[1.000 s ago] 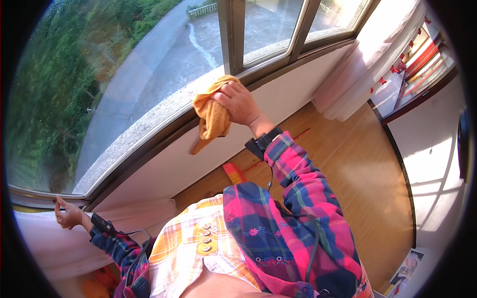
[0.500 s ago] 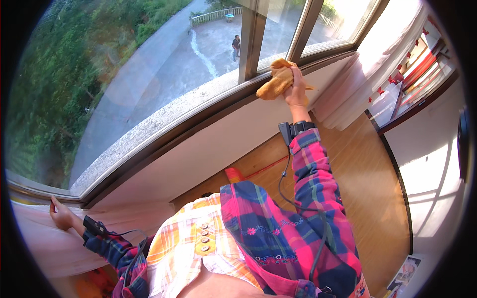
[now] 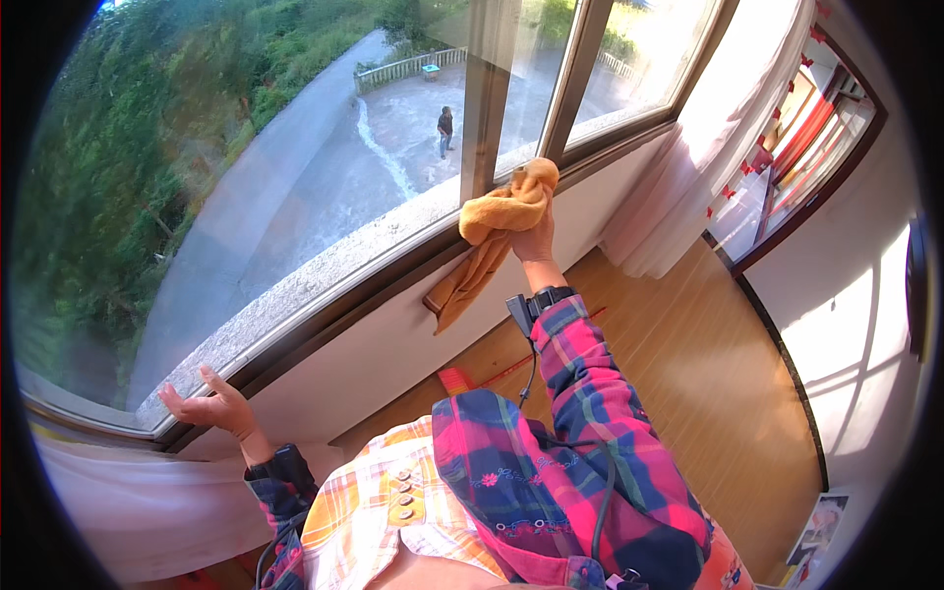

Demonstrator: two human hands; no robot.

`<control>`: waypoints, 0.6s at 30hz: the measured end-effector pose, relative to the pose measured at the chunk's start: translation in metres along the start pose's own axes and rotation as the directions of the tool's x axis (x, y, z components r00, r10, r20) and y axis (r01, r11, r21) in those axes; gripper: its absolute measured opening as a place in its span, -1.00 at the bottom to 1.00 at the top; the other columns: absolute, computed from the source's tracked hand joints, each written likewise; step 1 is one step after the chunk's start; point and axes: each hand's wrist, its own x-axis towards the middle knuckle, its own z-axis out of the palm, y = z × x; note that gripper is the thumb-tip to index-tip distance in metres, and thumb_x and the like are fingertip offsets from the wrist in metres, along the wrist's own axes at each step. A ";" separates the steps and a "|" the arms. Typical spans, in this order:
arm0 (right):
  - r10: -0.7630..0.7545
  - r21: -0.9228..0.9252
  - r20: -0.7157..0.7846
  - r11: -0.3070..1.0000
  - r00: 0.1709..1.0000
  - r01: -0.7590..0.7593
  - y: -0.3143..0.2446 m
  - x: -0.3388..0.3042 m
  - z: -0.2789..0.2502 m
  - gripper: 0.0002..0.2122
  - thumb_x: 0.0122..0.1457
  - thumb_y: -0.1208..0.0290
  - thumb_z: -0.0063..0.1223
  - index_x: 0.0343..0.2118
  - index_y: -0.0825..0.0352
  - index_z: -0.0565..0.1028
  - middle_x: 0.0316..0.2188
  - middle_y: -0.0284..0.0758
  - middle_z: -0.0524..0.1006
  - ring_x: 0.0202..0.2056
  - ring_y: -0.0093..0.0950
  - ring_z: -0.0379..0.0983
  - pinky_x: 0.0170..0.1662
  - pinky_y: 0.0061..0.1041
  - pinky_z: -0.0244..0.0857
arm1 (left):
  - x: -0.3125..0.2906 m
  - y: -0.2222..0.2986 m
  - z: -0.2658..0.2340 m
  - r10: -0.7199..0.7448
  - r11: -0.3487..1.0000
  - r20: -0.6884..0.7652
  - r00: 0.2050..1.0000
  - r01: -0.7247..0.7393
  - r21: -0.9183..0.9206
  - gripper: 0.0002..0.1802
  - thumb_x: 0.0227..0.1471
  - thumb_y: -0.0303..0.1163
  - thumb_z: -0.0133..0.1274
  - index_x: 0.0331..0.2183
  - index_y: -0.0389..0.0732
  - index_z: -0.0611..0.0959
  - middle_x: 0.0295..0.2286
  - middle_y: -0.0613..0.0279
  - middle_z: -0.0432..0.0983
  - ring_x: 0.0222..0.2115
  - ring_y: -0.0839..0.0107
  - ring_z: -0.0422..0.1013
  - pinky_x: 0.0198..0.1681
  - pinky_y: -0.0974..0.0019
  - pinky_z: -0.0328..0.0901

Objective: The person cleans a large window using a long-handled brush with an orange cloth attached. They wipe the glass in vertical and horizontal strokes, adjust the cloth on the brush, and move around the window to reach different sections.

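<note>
My right hand [image 3: 534, 239] grips a yellow-brown cloth [image 3: 501, 216] at the brown window frame [image 3: 324, 314], near the upright post between the panes. Part of the cloth is bunched against the frame, and a long tail hangs down over the white wall below the sill. The cloth hides most of my right fingers. At the left, my left hand [image 3: 218, 403] is raised by the lower corner of the large window pane [image 3: 285, 187], its fingers spread and holding nothing. Dark straps with a cable sit on both wrists.
Pale curtains hang on the left [image 3: 147, 501] and beyond the window on the right [image 3: 678, 177]. Below lies a wooden floor [image 3: 678, 364] with a red object [image 3: 453, 382] by the wall. Outside, a person [image 3: 445, 132] stands on a paved yard far below.
My right hand has moved left along the frame with the cloth, whose tail now hangs down. My left hand has lifted off the frame's left end, moved right and spread its fingers.
</note>
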 end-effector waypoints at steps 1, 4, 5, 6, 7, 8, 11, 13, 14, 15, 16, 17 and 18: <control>0.127 0.127 0.045 0.983 0.991 -0.132 -0.012 0.013 -0.011 -0.38 0.00 0.29 0.28 0.09 0.31 0.22 -0.03 -0.20 0.41 -0.05 -0.18 0.41 -0.01 -0.36 0.32 | -0.007 0.006 0.000 0.006 1.000 0.035 0.999 -0.006 0.012 -0.26 0.09 -0.07 0.10 0.13 -0.30 0.22 0.14 -0.16 0.08 0.17 0.00 0.06 0.18 0.01 0.01; -0.014 0.183 -0.003 0.983 1.000 0.015 -0.034 0.049 -0.040 -0.54 0.06 0.32 0.21 0.00 0.32 0.34 -0.14 -0.23 0.51 -0.07 -0.30 0.45 -0.01 -0.42 0.31 | -0.015 0.006 0.000 -0.007 1.000 0.107 0.994 0.004 0.025 -0.11 0.08 0.03 0.09 0.20 -0.30 0.11 0.21 -0.19 -0.05 0.24 -0.03 -0.07 0.22 -0.01 -0.07; -0.056 0.210 -0.066 0.975 0.996 0.069 -0.051 0.064 -0.051 -0.58 0.06 0.33 0.19 -0.03 0.32 0.37 -0.16 -0.24 0.52 -0.07 -0.34 0.46 -0.02 -0.44 0.31 | -0.014 0.002 -0.004 -0.013 0.999 0.127 0.992 0.009 0.032 -0.07 0.07 0.06 0.09 0.22 -0.31 0.07 0.23 -0.20 -0.09 0.25 -0.04 -0.11 0.24 -0.02 -0.10; -0.146 0.146 -0.160 0.975 0.976 0.170 -0.064 0.086 -0.064 -0.59 0.08 0.37 0.16 -0.01 0.32 0.36 -0.15 -0.24 0.51 -0.07 -0.40 0.45 -0.02 -0.46 0.30 | -0.012 0.002 -0.003 0.001 1.000 0.155 0.988 -0.004 0.016 0.02 0.06 0.11 0.06 0.26 -0.30 -0.02 0.25 -0.21 -0.19 0.27 -0.05 -0.17 0.26 -0.03 -0.15; -0.235 0.156 -0.265 0.947 0.935 0.282 -0.082 0.109 -0.076 -0.55 0.07 0.36 0.17 0.03 0.29 0.33 -0.13 -0.25 0.50 -0.07 -0.40 0.44 0.00 -0.45 0.30 | -0.013 0.001 0.000 0.008 1.000 0.152 0.988 -0.011 0.020 0.02 0.07 0.12 0.06 0.26 -0.30 -0.04 0.25 -0.22 -0.20 0.27 -0.05 -0.16 0.26 -0.02 -0.15; -0.282 0.253 -0.276 0.901 0.919 0.352 -0.097 0.131 -0.086 -0.40 0.03 0.40 0.25 0.14 0.26 0.23 0.01 -0.27 0.42 -0.01 -0.42 0.39 0.07 -0.44 0.28 | -0.016 -0.003 0.000 0.018 0.999 0.158 0.987 -0.024 0.033 0.03 0.07 0.13 0.05 0.27 -0.29 -0.05 0.26 -0.22 -0.21 0.27 -0.05 -0.16 0.26 -0.02 -0.15; -0.347 0.183 -0.423 0.872 0.837 0.454 -0.137 0.243 -0.118 -0.38 0.04 0.34 0.25 0.15 0.19 0.20 -0.01 -0.26 0.43 0.03 -0.36 0.37 0.06 -0.37 0.30 | -0.017 -0.004 0.001 0.049 0.997 0.162 0.986 -0.058 0.053 0.03 0.09 0.17 -0.02 0.28 -0.27 -0.10 0.27 -0.21 -0.27 0.28 -0.07 -0.20 0.28 -0.02 -0.18; -0.449 -0.105 -0.357 0.891 0.819 0.443 -0.162 0.308 -0.134 -0.44 0.05 0.27 0.19 0.11 0.15 0.22 -0.04 -0.17 0.46 0.04 -0.26 0.39 0.02 -0.33 0.31 | -0.019 -0.009 0.000 0.048 0.996 0.171 0.984 -0.060 0.068 0.02 0.11 0.18 -0.05 0.28 -0.27 -0.10 0.27 -0.21 -0.28 0.29 -0.07 -0.21 0.28 -0.02 -0.19; -0.493 -0.173 -0.365 0.870 0.790 0.462 -0.159 0.329 -0.128 -0.46 0.06 0.27 0.18 0.11 0.15 0.24 -0.03 -0.16 0.46 0.05 -0.25 0.38 0.03 -0.32 0.30 | -0.021 -0.010 0.002 0.033 0.997 0.186 0.982 -0.046 0.066 0.02 0.12 0.18 -0.06 0.28 -0.26 -0.11 0.27 -0.20 -0.28 0.29 -0.07 -0.22 0.28 -0.02 -0.19; -0.533 -0.238 -0.372 0.846 0.760 0.477 -0.154 0.350 -0.122 -0.48 0.06 0.27 0.16 0.10 0.15 0.26 -0.03 -0.16 0.46 0.05 -0.24 0.37 0.03 -0.31 0.29 | -0.022 -0.011 0.002 0.023 0.997 0.200 0.980 -0.037 0.067 0.01 0.12 0.18 -0.07 0.28 -0.26 -0.12 0.28 -0.20 -0.29 0.29 -0.06 -0.23 0.28 -0.02 -0.20; -0.564 -0.303 -0.382 0.825 0.732 0.478 -0.142 0.368 -0.120 -0.49 0.07 0.27 0.15 0.09 0.15 0.27 -0.03 -0.15 0.46 0.05 -0.23 0.37 0.04 -0.30 0.29 | -0.019 -0.009 0.004 0.024 0.997 0.212 0.977 -0.038 0.063 0.01 0.13 0.18 -0.08 0.29 -0.26 -0.12 0.28 -0.19 -0.30 0.29 -0.06 -0.24 0.28 -0.02 -0.21; -0.596 -0.369 -0.389 0.800 0.702 0.474 -0.129 0.382 -0.120 -0.51 0.07 0.27 0.13 0.08 0.15 0.29 -0.03 -0.15 0.46 0.06 -0.22 0.36 0.04 -0.29 0.28 | -0.015 -0.007 0.007 0.047 0.997 0.217 0.975 -0.060 0.053 0.01 0.13 0.17 -0.08 0.28 -0.27 -0.14 0.28 -0.19 -0.33 0.30 -0.05 -0.26 0.29 -0.01 -0.22; -0.638 -0.418 -0.372 0.764 0.674 0.492 -0.126 0.390 -0.099 -0.53 0.08 0.27 0.12 0.08 0.16 0.31 -0.03 -0.15 0.45 0.06 -0.20 0.35 0.05 -0.29 0.27 | -0.021 -0.015 0.004 0.042 0.996 0.234 0.971 -0.060 0.068 0.02 0.14 0.16 -0.08 0.28 -0.28 -0.16 0.28 -0.18 -0.36 0.30 -0.05 -0.29 0.30 -0.01 -0.24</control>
